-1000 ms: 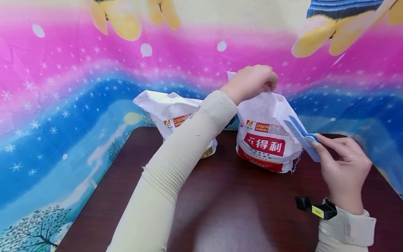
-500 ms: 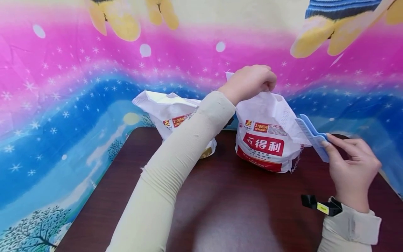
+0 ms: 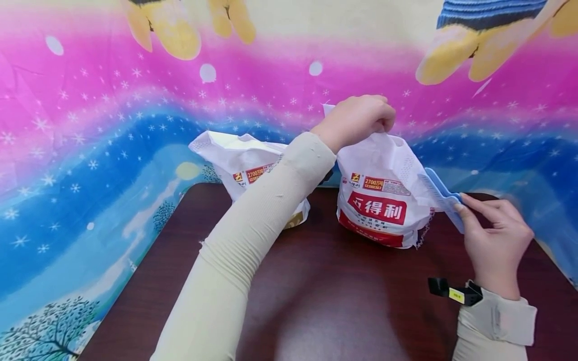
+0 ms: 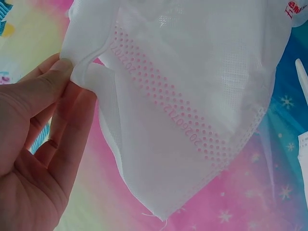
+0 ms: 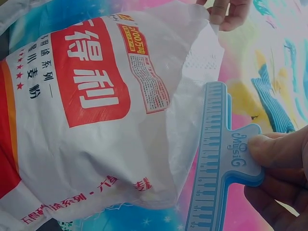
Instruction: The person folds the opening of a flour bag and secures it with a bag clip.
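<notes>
A white flour bag (image 3: 384,210) with red print stands at the back of the table, right of centre. My left hand (image 3: 358,120) pinches its top edge between thumb and fingers, which the left wrist view shows at the folded white rim (image 4: 91,53). My right hand (image 3: 498,245) holds a light blue clip (image 5: 221,149) by its handles, thumb on the face marked "Music". The clip's long ruler-like edge lies along the bag's right upper corner. Whether the corner sits between the clip's jaws cannot be told.
A second white flour bag (image 3: 237,155) stands to the left, partly hidden behind my left sleeve (image 3: 253,240). Both rest on a dark brown table (image 3: 334,301). A printed cloth (image 3: 108,120) hangs behind and around the table.
The clip in my right hand moved right, away from the bag's corner, then came back left against it. My left hand stays on the bag's top.
</notes>
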The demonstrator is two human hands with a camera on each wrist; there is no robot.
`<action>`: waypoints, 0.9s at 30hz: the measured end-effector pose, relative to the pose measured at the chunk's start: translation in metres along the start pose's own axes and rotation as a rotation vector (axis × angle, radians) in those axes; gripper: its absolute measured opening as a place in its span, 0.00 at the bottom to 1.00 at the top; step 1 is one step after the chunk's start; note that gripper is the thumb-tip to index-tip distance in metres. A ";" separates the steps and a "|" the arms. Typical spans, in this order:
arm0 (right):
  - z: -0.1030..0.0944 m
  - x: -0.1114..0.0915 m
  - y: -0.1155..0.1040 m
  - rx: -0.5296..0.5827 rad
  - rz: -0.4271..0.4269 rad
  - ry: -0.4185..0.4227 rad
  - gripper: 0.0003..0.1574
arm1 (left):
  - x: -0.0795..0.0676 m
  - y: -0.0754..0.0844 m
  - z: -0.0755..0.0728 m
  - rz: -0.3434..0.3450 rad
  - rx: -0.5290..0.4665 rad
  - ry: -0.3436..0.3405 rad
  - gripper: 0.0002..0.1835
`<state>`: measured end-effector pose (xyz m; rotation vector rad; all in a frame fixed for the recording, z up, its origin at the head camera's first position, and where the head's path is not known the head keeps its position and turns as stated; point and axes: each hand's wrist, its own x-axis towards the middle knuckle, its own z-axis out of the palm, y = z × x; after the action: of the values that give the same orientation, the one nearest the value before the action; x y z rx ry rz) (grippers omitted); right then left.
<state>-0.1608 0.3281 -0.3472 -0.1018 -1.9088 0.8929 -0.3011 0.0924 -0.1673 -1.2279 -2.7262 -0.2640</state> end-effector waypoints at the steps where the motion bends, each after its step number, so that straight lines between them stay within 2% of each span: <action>1: 0.000 0.000 0.000 -0.004 -0.002 -0.002 0.17 | 0.000 0.000 -0.001 0.003 0.005 0.001 0.08; 8: 0.003 -0.001 -0.003 -0.011 -0.008 -0.029 0.17 | -0.004 -0.001 -0.002 0.015 0.009 0.005 0.09; 17: 0.011 -0.009 -0.004 0.004 -0.039 -0.052 0.16 | -0.014 -0.006 0.007 0.013 -0.007 0.012 0.09; 27: 0.016 -0.005 -0.005 -0.007 -0.055 -0.042 0.16 | -0.008 0.001 0.005 0.027 0.033 0.017 0.07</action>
<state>-0.1699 0.3138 -0.3520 -0.0345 -1.9448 0.8579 -0.2956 0.0880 -0.1736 -1.2471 -2.6860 -0.2242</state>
